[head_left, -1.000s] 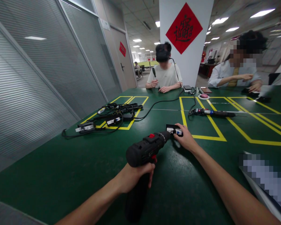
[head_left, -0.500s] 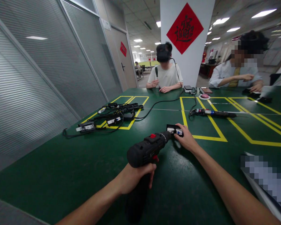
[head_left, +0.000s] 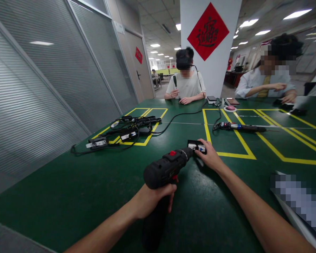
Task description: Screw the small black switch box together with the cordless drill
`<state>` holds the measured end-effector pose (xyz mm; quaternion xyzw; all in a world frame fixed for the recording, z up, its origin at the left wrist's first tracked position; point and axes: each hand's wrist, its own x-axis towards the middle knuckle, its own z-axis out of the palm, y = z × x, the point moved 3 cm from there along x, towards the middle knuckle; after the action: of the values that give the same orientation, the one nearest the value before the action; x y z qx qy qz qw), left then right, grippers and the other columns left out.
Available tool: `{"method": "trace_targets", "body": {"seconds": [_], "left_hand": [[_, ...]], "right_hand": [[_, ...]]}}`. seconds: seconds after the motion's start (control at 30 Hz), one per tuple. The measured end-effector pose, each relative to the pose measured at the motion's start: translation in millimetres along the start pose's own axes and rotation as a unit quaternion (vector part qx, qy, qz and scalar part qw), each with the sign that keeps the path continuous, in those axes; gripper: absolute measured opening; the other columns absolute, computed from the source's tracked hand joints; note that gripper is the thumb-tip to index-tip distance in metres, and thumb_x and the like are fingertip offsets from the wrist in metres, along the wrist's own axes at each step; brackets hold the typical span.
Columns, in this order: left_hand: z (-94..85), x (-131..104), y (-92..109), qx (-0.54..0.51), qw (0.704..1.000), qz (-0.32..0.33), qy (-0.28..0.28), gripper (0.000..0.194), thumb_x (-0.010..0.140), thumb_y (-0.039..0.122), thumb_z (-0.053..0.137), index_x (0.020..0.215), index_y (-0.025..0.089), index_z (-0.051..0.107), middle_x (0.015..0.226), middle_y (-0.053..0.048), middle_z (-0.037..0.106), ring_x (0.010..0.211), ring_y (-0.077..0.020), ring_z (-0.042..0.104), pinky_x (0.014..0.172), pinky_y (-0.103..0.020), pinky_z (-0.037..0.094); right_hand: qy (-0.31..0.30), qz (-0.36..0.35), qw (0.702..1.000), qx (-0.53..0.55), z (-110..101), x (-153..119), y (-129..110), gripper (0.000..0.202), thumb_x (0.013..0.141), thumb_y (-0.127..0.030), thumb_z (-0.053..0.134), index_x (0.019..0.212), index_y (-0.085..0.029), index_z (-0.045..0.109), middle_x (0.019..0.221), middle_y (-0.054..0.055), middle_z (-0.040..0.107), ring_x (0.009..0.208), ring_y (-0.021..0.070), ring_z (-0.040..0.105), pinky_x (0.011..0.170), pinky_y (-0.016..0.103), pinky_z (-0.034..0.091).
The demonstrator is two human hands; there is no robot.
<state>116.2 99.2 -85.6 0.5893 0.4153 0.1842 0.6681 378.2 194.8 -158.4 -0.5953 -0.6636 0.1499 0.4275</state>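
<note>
My left hand (head_left: 155, 196) grips the drill (head_left: 162, 170), right hand (head_left: 210, 156) pinches the black-and-white part (head_left: 191, 144), well in from the bench (head_left: 94, 191) near edge; off-axis push could skid the drill into that hand.

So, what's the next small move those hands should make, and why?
I'd probably check that the drill's tip is lined up before pressing: the left hand grips the drill, its tip is right at the box pinched in the right hand, and whether it's properly seated can't be seen.
</note>
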Motion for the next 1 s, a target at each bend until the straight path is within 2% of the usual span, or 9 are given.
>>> {"method": "trace_targets", "body": {"seconds": [0.5,0.7,1.0], "left_hand": [[-0.4,0.7,-1.4,-0.010,1.000,-0.001,0.004,0.028,0.084,0.034,0.057,0.104,0.015,0.054,0.064,0.001,0.060,0.053,-0.0138,0.058,0.055,-0.027,0.046],[-0.5,0.4,-0.2,0.010,1.000,0.003,0.004,0.024,0.084,0.033,0.057,0.094,0.012,0.058,0.063,-0.003,0.061,0.054,-0.0148,0.059,0.056,-0.027,0.046],[0.3,1.5,-0.2,-0.011,1.000,-0.002,-0.006,0.021,0.082,0.031,0.056,0.095,0.014,0.054,0.063,0.000,0.059,0.054,-0.0139,0.058,0.057,-0.028,0.046]], "right_hand": [[-0.003,0.001,1.000,0.001,-0.2,0.3,0.9,0.049,0.082,-0.034,0.058,0.128,-0.024,0.049,0.118,0.008,0.053,0.112,0.0254,0.054,0.101,0.042,0.040],[0.002,-0.003,1.000,0.003,0.2,-0.3,2.1,0.049,0.081,-0.033,0.059,0.128,-0.024,0.050,0.118,0.008,0.053,0.112,0.0253,0.054,0.099,0.042,0.042],[0.001,-0.003,1.000,0.005,0.2,-1.2,0.5,0.048,0.082,-0.032,0.059,0.128,-0.023,0.050,0.118,0.009,0.053,0.112,0.0257,0.054,0.099,0.042,0.042]]}}
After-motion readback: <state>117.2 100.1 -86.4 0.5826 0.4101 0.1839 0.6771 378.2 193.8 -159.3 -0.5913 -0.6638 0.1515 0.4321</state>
